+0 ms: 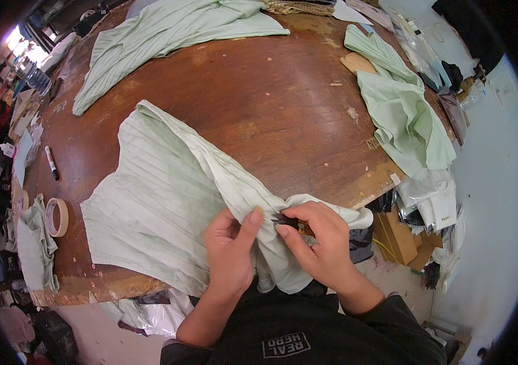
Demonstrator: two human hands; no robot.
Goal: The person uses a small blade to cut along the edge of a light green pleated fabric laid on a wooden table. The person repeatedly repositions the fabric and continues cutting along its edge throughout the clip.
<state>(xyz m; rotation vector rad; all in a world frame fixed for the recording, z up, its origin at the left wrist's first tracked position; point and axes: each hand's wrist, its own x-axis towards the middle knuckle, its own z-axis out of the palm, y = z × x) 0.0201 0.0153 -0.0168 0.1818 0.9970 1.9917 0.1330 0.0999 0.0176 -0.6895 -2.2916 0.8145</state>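
Note:
A pale mint pleated garment (154,201) lies spread over the wooden table (253,109) and hangs past its near edge. My left hand (231,252) is closed on a folded strip of this cloth, thumb on top. Just right of it, my right hand (318,246) grips small dark thread snips (283,220) with a bit of orange showing at the handle; their tips touch the cloth beside my left thumb. Part of the snips is hidden by my fingers.
More mint garments (174,24) (402,109) lie at the far and right sides. A tape roll (57,217), a marker (51,163) and crumpled cloth (37,243) are on the left. Below the right edge are a cardboard box (393,237) and plastic bags (423,201).

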